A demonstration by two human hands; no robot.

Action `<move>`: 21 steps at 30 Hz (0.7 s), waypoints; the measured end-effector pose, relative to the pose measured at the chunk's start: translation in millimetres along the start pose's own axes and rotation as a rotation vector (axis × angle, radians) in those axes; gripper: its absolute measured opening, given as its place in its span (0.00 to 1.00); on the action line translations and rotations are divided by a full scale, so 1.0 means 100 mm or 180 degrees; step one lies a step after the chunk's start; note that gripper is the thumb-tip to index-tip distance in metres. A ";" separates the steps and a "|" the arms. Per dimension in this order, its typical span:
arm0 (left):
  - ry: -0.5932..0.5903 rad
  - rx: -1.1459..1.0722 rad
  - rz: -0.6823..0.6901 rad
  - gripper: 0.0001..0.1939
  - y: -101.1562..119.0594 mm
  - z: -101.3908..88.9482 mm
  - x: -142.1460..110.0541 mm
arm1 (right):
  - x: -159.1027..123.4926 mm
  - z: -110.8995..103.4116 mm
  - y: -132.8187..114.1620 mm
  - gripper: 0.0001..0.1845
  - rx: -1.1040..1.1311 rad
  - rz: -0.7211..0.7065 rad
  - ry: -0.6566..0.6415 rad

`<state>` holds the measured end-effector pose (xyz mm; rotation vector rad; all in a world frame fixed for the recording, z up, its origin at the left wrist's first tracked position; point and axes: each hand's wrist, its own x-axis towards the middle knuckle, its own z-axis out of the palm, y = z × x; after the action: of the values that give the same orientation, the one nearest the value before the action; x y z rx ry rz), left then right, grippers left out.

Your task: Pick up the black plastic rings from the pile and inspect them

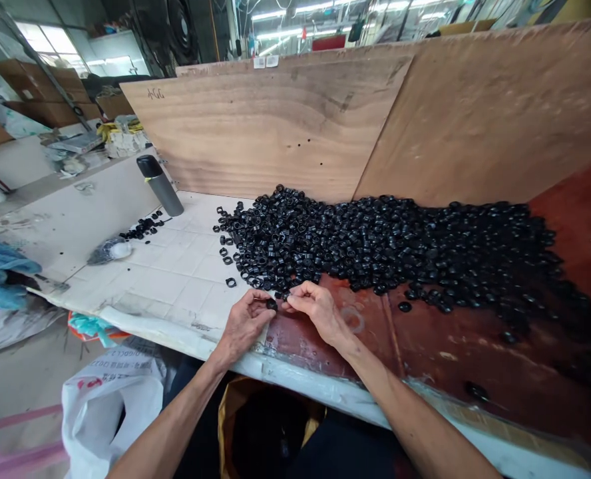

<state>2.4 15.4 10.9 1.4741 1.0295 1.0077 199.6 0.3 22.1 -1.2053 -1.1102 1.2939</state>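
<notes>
**Your worktop (pixel 186 279), left to right**

Before you, the heap of small parts (pixel 375 246) spreads from the middle to the right, with the boards (pixel 275 120) behind it. On your left stands the bottle (pixel 164 189); a small cluster (pixel 143 227) and a bag (pixel 108 251) lie nearer you. Below the front edge sits an open sack (pixel 223 426).

there are two hands (pixel 248 320), two wooden boards (pixel 270 126), two small white labels (pixel 259 62), one bottle (pixel 164 191), one blue cloth (pixel 0 261) and one printed white sack (pixel 108 392). the small black parts (pixel 325 239) lie in one long heap and one small cluster, too many and too tightly packed to count exactly.
</notes>
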 end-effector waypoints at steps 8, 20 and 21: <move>0.0107 -0.0988 -0.0217 0.18 -0.02 0.03 -0.09 | -0.09 0.08 -0.02 0.08 -0.0999 -0.1064 -0.0142; 0.0025 -0.0010 0.0764 0.10 -0.13 -0.01 -0.13 | -0.08 0.10 0.07 0.13 -0.1910 -0.1464 -0.0199; -0.0044 0.0007 0.0814 0.10 -0.13 -0.01 -0.13 | -0.08 0.10 0.09 0.16 -0.2023 -0.1513 -0.0239</move>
<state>-3.6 4.2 -2.7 1.6412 0.8461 1.1741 188.5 -8.4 14.8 -1.2289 -1.8159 0.6362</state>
